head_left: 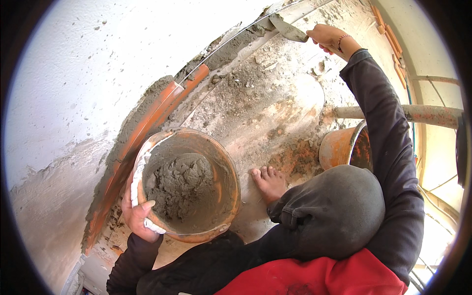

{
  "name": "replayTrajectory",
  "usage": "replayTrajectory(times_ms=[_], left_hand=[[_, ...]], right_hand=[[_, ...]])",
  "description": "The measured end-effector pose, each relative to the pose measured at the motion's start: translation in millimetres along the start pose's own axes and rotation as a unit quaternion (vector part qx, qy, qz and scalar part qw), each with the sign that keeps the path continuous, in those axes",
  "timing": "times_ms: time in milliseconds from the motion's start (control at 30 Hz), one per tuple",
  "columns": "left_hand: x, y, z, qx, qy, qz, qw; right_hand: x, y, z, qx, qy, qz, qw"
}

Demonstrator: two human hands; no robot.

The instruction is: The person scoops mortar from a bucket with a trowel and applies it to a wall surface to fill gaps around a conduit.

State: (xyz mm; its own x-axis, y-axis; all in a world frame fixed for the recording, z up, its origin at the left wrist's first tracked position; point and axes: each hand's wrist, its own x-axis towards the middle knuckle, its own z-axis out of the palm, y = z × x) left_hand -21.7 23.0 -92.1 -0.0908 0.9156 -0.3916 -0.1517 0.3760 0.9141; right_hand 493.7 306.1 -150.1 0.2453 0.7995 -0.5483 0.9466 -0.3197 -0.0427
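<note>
My right hand (327, 37) reaches out to the far right, its fingers closed round the handle of a trowel. The trowel's blade (289, 29) touches or hovers just over a band of wet grey mortar (236, 48) at the foot of the wall; I cannot tell which. My left hand (139, 214) grips the near left rim of an orange bucket (235, 179), where a white-wrapped handle (140, 172) lies. A heap of grey mortar (183, 179) fills part of the bucket. Orange-red tile pieces (140, 135) stand along the wall, bedded in mortar.
A thin line (236, 36) is stretched along the white wall (98, 64). Another orange bucket (338, 149) lies tipped beside a pole (427, 115). Mortar crumbs and debris litter the floor (250, 103). My bare foot (269, 183) stands between the buckets. Long orange-red pieces (392, 42) lie at the far right.
</note>
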Motion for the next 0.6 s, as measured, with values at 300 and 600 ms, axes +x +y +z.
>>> replayTrajectory(times_ms=[300,600], left_hand=[[0.5,4.9,2.9,-0.021,-0.007,-0.019,1.0],[2.9,2.4,2.3,0.015,-0.009,-0.016,1.0]], right_hand=[[-11.8,10.2,-10.1,0.103,0.012,0.026,0.994],[0.2,-3.7,-1.8,0.058,0.039,0.019,0.997]])
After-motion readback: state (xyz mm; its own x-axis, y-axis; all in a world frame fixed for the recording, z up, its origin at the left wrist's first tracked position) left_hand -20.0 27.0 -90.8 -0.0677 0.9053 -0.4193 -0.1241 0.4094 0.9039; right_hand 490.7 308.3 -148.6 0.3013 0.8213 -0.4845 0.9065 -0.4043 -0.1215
